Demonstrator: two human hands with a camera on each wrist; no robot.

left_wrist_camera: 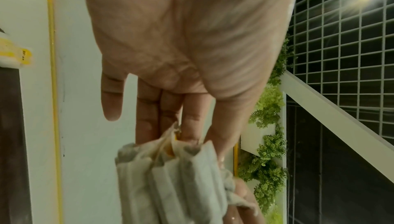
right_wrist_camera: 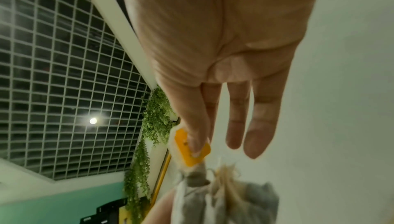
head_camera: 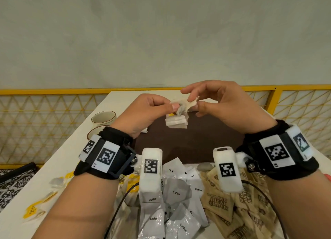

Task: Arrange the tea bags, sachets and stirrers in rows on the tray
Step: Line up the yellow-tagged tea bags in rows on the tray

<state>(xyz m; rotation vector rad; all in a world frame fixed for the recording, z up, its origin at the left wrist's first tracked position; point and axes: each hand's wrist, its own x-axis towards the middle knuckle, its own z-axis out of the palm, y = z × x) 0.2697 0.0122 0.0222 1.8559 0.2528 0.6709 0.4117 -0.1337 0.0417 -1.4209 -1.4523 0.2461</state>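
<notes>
Both hands hold one tea bag [head_camera: 184,105] up above the dark tray [head_camera: 197,135]: the left hand [head_camera: 152,110] pinches its crumpled paper body, and the right hand [head_camera: 220,104] pinches the yellow tag [right_wrist_camera: 190,148] between thumb and forefinger, its other fingers loose. It looks light, limp and easily torn, so each grip should stay gentle, on tag and body. A few tea bags [head_camera: 176,121] already lie on the tray.

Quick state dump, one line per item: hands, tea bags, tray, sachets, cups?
left hand: pinches held tea bags
right hand: pinches their yellow tag
held tea bags: lifted above tray
tray: few tea bags laid at far edge
coffee sachets: loose pile, off tray
brown sachets: loose pile, off tray
cups: upright
</notes>
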